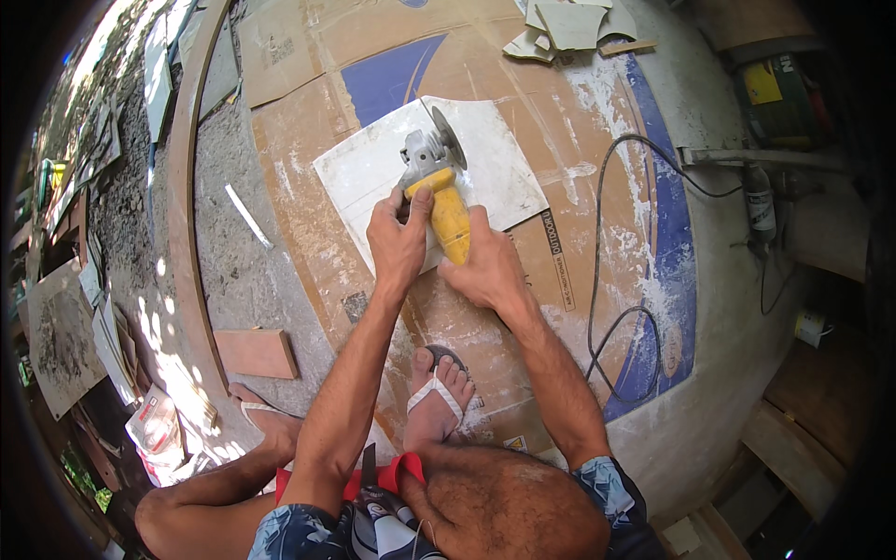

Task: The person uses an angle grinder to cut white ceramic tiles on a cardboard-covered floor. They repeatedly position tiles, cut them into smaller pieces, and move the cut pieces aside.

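Note:
A yellow angle grinder with a grey metal head and a thin round disc is in both my hands, above a white tile. My left hand wraps around the grinder near its head, thumb on the yellow body. Around the rear of the body my right hand is closed. The disc stands on edge over the tile's upper part; whether it touches the tile I cannot tell. The tile lies flat on a flattened cardboard sheet, dusted white.
A black cord loops over the cardboard on the right. Broken tile pieces lie at the far edge. On the left are a thin white strip, a reddish tile piece and a long wooden board. My sandalled foot rests on the cardboard.

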A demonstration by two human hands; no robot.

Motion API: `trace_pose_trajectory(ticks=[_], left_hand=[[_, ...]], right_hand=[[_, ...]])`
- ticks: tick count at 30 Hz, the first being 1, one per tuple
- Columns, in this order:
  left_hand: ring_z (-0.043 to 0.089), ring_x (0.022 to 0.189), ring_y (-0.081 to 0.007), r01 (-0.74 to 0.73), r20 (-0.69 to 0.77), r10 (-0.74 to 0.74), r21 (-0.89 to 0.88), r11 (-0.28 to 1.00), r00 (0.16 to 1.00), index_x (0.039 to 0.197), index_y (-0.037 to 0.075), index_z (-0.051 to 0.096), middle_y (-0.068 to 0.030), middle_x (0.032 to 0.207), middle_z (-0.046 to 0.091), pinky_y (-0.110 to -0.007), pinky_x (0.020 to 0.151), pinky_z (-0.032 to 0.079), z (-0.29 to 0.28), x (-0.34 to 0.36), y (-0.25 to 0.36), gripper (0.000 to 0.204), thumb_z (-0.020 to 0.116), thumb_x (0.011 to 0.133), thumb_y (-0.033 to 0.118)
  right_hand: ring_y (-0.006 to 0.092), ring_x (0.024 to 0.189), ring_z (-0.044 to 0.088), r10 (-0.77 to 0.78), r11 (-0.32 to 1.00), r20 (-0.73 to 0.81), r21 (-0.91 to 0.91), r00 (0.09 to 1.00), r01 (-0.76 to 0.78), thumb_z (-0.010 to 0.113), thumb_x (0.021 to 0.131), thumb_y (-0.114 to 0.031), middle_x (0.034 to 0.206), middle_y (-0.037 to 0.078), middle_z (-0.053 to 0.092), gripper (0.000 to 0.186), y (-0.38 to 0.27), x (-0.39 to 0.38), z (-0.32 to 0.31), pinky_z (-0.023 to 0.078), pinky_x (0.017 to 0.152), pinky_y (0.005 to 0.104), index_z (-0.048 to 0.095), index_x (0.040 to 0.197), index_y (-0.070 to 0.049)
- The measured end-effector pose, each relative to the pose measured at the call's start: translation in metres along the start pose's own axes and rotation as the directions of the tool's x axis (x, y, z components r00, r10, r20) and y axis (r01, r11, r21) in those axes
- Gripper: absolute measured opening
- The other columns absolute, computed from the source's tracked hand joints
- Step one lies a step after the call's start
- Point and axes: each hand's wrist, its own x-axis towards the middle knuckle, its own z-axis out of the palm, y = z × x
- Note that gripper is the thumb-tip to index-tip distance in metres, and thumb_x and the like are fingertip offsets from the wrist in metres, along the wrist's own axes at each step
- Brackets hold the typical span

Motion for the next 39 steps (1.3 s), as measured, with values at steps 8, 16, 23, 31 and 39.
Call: trace_pose_trajectory(ticks=[8,16,23,31,39], left_hand=[[0.066,0.09,-0.0172,-0.004,0.006,0.003,0.056,0.998,1.0,0.125,-0.006,0.076,-0.0143,0.099,0.077,-0.035,0.083,0.054,-0.001,0.0,-0.002,0.064,0.067,0.109,0.055],[0.062,0.086,-0.0143,-0.023,-0.057,0.023,-0.004,1.0,0.998,0.124,-0.006,0.076,-0.0107,0.094,0.076,-0.033,0.079,0.052,0.004,0.003,-0.013,0.063,0.067,0.11,0.054],[0.067,0.088,-0.0277,0.019,0.005,-0.019,-0.002,1.0,1.0,0.113,-0.013,0.072,-0.0201,0.096,0.069,-0.043,0.08,0.055,0.001,0.001,-0.005,0.081,0.069,0.103,0.068],[0.066,0.089,-0.0191,0.007,0.008,-0.007,0.052,0.999,1.0,0.125,-0.007,0.076,-0.0153,0.098,0.076,-0.036,0.082,0.054,0.0,-0.004,-0.002,0.066,0.067,0.109,0.057],[0.069,0.091,-0.0263,0.009,0.006,-0.009,0.038,0.999,1.0,0.122,-0.009,0.075,-0.0202,0.1,0.072,-0.04,0.082,0.055,0.001,-0.009,-0.006,0.071,0.069,0.106,0.06]], right_hand=[[0.0563,0.094,0.073,-0.026,1.0,-0.021,0.008,0.999,0.026,0.082,0.081,-0.022,0.1,0.035,0.073,0.065,0.001,-0.002,0.002,0.058,0.086,0.0607,0.044,0.126,0.005],[0.0564,0.094,0.073,-0.026,0.999,-0.016,0.019,1.0,0.026,0.082,0.081,-0.021,0.098,0.036,0.073,0.064,-0.002,0.002,0.003,0.058,0.085,0.0607,0.043,0.125,0.005],[0.0564,0.093,0.073,-0.018,1.0,-0.021,0.022,1.0,0.018,0.081,0.081,-0.022,0.097,0.036,0.073,0.064,0.002,0.0,0.003,0.058,0.085,0.0611,0.044,0.125,0.005],[0.0568,0.094,0.073,-0.01,1.0,-0.019,0.026,1.0,0.011,0.081,0.08,-0.022,0.098,0.036,0.073,0.063,0.004,-0.004,0.003,0.057,0.086,0.0611,0.045,0.125,0.005],[0.057,0.093,0.073,0.008,1.0,-0.014,0.014,1.0,-0.007,0.08,0.079,-0.021,0.098,0.036,0.073,0.064,0.002,-0.009,0.0,0.058,0.085,0.0609,0.045,0.125,0.005]])
